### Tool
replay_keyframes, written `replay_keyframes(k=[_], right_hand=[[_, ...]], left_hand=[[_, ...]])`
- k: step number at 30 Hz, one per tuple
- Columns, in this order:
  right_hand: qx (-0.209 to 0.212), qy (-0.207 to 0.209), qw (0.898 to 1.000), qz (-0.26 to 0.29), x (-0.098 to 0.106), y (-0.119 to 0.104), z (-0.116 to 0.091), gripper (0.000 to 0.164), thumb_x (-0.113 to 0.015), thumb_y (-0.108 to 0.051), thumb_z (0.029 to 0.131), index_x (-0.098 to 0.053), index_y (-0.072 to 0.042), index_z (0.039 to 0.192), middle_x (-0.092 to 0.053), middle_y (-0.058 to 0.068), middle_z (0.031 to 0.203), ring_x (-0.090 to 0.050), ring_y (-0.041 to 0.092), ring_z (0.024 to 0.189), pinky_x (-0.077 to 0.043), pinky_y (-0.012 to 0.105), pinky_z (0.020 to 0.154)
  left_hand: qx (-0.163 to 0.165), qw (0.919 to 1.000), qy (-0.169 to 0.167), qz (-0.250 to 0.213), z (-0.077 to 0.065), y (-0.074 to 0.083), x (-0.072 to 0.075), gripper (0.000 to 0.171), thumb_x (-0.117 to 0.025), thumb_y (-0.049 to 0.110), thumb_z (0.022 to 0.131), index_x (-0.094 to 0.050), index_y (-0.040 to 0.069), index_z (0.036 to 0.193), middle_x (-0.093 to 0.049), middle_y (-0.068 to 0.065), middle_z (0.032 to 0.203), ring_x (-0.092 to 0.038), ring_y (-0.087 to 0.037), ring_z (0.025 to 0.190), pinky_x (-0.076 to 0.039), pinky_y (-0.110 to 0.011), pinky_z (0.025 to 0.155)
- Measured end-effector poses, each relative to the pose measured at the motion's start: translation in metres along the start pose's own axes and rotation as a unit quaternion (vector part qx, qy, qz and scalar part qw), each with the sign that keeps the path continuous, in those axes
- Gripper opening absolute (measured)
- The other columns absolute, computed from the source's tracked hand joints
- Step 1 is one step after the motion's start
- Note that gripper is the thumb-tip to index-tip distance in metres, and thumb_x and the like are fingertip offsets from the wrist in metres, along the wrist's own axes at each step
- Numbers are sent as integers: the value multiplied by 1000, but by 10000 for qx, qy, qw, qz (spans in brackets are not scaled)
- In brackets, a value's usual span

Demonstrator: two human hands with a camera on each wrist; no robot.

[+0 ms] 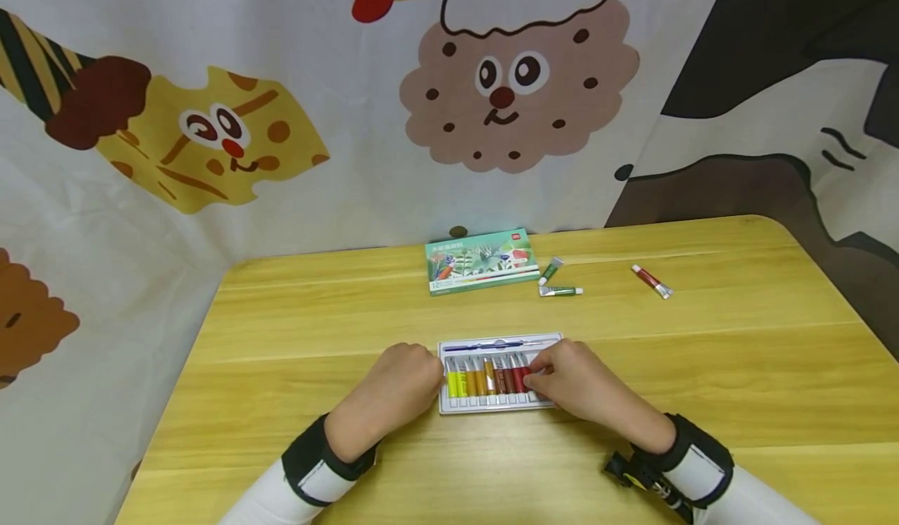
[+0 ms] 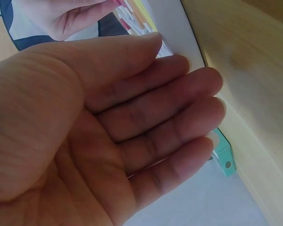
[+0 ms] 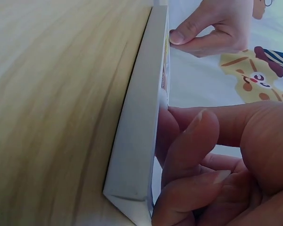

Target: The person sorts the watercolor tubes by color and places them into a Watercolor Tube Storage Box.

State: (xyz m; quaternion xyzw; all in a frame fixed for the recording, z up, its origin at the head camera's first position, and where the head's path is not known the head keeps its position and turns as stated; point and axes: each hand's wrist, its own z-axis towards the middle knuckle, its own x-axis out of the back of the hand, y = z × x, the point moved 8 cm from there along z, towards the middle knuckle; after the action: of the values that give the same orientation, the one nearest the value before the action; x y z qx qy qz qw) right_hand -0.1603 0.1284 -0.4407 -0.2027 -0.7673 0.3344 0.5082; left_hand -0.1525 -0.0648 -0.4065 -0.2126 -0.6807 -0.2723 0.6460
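A white plastic tray [image 1: 497, 410] lies on the table, holding a row of paint tubes [image 1: 489, 377] from yellow through orange and brown to red. A thin blue paintbrush [image 1: 485, 346] lies along its far side. My left hand [image 1: 403, 384] grips the tray's left edge between thumb and forefinger, the other fingers bent in the left wrist view. At the right end, my right hand [image 1: 579, 381] pinches a red paint tube [image 1: 525, 374] between thumb and forefinger; the hand covers the tray's right end. The right wrist view shows the tray's side wall [image 3: 132, 132] beside the fingers.
Behind the tray lies a green paint box [image 1: 483, 262], with two green tubes [image 1: 560, 292] beside its right end. Farther right is a loose red tube [image 1: 652, 282]. A printed curtain [image 1: 337, 197] hangs behind the table [image 1: 316, 314].
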Motion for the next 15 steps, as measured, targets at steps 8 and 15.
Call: replay_keyframes(k=[8,15], right_hand=[[-3,-1,9997,-248,1,3,2,24,-78,-13,94,-74,-13,70,-53,-4,51,-44,8,47,-30,21,46],[235,27,9987,-451,1,1,2,31,-79,-12,94,-68,-14,65,-51,-5,53,-43,8,48,-30,21,47]], left_hand=[[-29,9999,-8,-127,-1,-1,-1,22,-76,10,95,-72,4,74,-50,3,58,-41,-9,53,-39,-28,52],[-41,10000,21,-74,-1,0,1,21,-75,9,95,-73,4,75,-52,2,58,-42,-9,52,-39,-27,51]])
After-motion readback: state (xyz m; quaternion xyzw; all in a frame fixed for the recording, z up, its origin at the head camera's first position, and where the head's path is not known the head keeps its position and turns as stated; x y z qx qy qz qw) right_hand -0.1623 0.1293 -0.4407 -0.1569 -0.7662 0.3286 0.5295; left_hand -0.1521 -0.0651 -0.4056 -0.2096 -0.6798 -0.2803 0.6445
